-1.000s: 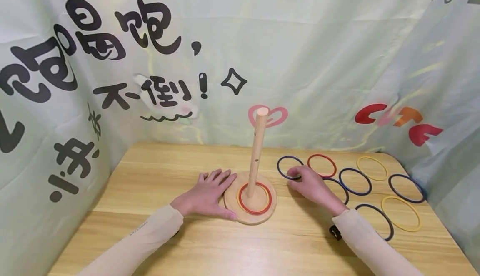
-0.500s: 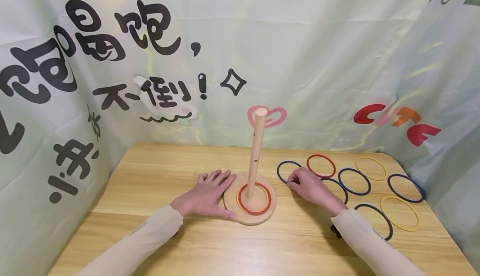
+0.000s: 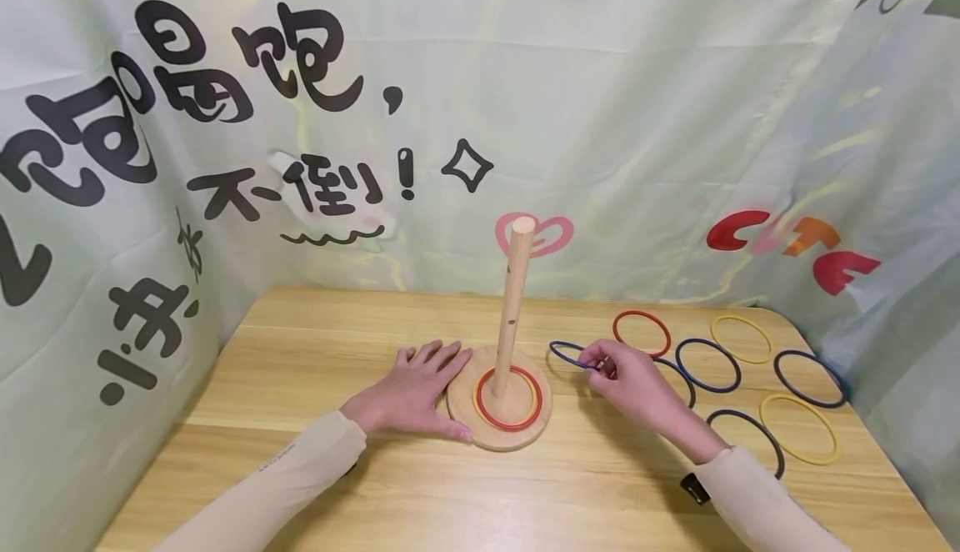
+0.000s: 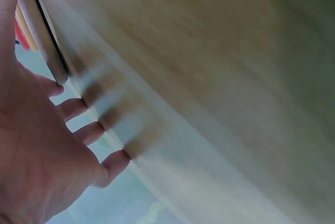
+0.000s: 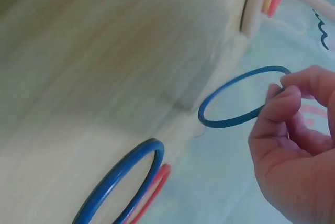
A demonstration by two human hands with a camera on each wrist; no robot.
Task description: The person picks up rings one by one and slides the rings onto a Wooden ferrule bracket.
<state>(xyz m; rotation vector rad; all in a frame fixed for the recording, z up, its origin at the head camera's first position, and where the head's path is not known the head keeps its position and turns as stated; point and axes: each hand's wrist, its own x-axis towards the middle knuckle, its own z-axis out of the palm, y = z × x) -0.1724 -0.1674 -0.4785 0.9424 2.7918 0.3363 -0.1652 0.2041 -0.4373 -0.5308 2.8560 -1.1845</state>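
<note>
Between thumb and fingers my right hand (image 3: 633, 385) pinches a blue ring (image 3: 567, 353), which is tilted and held to the right of the wooden stand. In the right wrist view the blue ring (image 5: 227, 124) juts out from the fingertips, raised off the tabletop. My left hand (image 3: 412, 389) lies with fingers spread against the left side of the round wooden base (image 3: 461, 393), thumb at its front edge. An upright wooden peg (image 3: 513, 310) rises from the base. Around its foot lie a red ring (image 3: 481, 413) and a yellow ring, one on the other.
To the right, several rings lie flat on the wooden table (image 3: 420, 494): a red ring (image 3: 617, 327), yellow rings such as the far yellow ring (image 3: 770, 345), and dark blue ones such as the rightmost dark ring (image 3: 777, 367). A printed curtain (image 3: 615, 118) hangs behind the table.
My right hand has gripped the blue ring's near edge and lifted and tilted it off the table. The left hand has stayed at the base.
</note>
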